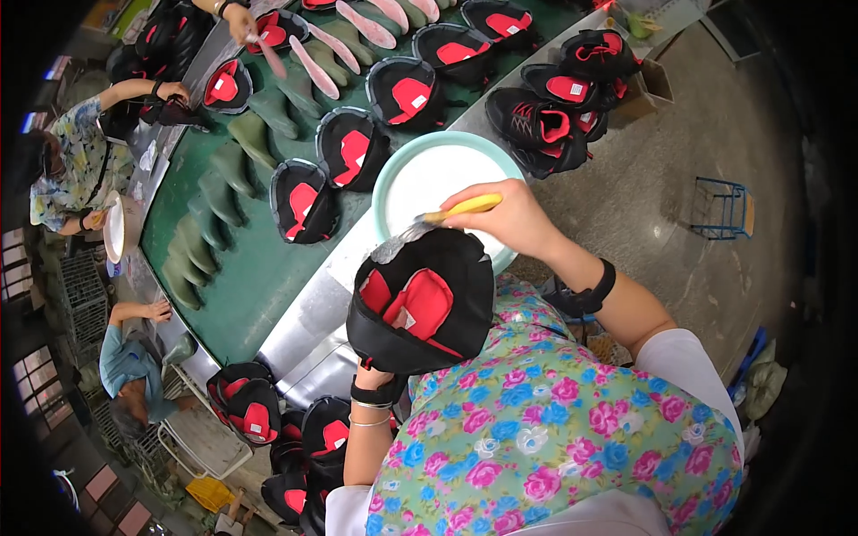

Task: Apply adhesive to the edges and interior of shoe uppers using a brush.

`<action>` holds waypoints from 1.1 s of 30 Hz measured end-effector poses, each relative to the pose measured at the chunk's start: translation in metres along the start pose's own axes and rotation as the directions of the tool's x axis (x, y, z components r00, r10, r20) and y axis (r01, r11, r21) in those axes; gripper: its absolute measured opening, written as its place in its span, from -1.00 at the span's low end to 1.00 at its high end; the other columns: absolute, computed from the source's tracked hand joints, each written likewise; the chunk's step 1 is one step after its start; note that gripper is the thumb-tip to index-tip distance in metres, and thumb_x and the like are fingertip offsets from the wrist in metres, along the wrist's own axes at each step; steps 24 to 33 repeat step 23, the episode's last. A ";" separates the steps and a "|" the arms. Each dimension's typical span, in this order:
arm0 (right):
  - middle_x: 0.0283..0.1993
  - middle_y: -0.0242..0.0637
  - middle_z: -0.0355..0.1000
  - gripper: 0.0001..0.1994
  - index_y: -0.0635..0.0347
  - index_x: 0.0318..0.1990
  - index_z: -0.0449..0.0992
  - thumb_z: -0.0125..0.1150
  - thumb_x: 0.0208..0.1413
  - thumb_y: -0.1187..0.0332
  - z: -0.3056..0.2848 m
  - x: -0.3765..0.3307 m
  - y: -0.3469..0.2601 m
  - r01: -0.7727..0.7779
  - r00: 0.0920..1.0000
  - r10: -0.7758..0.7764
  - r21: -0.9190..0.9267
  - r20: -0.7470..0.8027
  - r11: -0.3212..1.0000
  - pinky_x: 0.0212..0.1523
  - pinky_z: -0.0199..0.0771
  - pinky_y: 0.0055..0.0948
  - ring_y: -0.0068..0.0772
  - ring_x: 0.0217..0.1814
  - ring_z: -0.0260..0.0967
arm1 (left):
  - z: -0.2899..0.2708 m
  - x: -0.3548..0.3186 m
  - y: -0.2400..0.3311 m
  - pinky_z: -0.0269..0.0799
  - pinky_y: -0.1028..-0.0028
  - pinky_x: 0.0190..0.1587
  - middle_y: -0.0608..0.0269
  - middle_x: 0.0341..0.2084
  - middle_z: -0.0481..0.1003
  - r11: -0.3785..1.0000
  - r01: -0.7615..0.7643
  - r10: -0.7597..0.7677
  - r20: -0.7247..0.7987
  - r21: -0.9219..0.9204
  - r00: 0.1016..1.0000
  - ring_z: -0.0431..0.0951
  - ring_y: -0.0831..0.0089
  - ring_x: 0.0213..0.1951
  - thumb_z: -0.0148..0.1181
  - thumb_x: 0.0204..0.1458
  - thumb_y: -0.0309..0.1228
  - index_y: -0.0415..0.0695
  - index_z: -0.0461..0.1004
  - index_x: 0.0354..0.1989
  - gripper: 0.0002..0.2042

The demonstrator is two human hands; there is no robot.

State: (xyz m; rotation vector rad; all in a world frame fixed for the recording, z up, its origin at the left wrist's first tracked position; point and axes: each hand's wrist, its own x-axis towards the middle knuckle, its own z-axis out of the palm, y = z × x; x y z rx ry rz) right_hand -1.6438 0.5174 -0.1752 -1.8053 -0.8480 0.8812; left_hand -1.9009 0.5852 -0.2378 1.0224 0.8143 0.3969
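My right hand (511,217) is closed round the yellow handle of a brush (478,205). Its bristles touch the rim of a black shoe upper (366,326) with a red lining, where a wet, whitish coat shows. From below, my left hand (374,377) holds this upper up; most of its fingers are hidden behind it. A pale green basin (384,170) of white liquid, likely glue, stands just behind the upper, partly under my right hand.
A green belt (295,286) carries black-and-red uppers (353,150), green shoe lasts (223,192) and pink insoles (313,70). Finished-looking shoes (536,121) are piled at right. More uppers (259,420) hang low at left. Co-workers (134,366) sit across the belt. A blue-framed stool (722,210) stands on the floor.
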 end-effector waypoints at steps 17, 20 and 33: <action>-0.59 -0.31 0.48 -0.80 0.31 -0.50 0.53 0.36 -0.08 0.34 0.017 -0.064 -0.032 -0.050 0.999 0.050 -0.027 -0.011 0.998 -0.49 0.38 -0.57 -0.62 -0.56 0.38 | -0.042 0.006 -0.023 0.43 0.42 -0.11 0.20 -0.22 0.51 0.972 -0.233 0.217 -0.425 0.013 0.879 0.51 0.46 -0.21 0.13 0.10 -0.47 -0.24 0.47 -0.11 -0.79; -0.57 -0.32 0.48 -0.81 0.31 -0.48 0.55 0.38 -0.10 0.35 0.014 -0.072 -0.050 -0.161 0.984 0.151 0.103 0.096 0.982 -0.45 0.39 -0.58 -0.62 -0.53 0.39 | -0.045 0.004 -0.022 0.45 0.44 -0.16 0.22 -0.24 0.51 0.963 -0.270 0.246 -0.454 0.013 0.856 0.51 0.49 -0.23 0.12 0.09 -0.51 -0.27 0.48 -0.15 -0.83; -0.53 -0.33 0.50 -0.82 0.29 -0.44 0.56 0.39 -0.11 0.35 0.017 -0.075 -0.057 0.071 0.974 -0.079 0.046 0.212 0.996 -0.40 0.40 -0.59 -0.62 -0.48 0.40 | -0.050 -0.001 -0.020 0.45 0.43 -0.16 0.21 -0.24 0.52 0.955 -0.297 0.276 -0.420 0.017 0.864 0.52 0.44 -0.24 0.13 0.09 -0.50 -0.24 0.47 -0.11 -0.80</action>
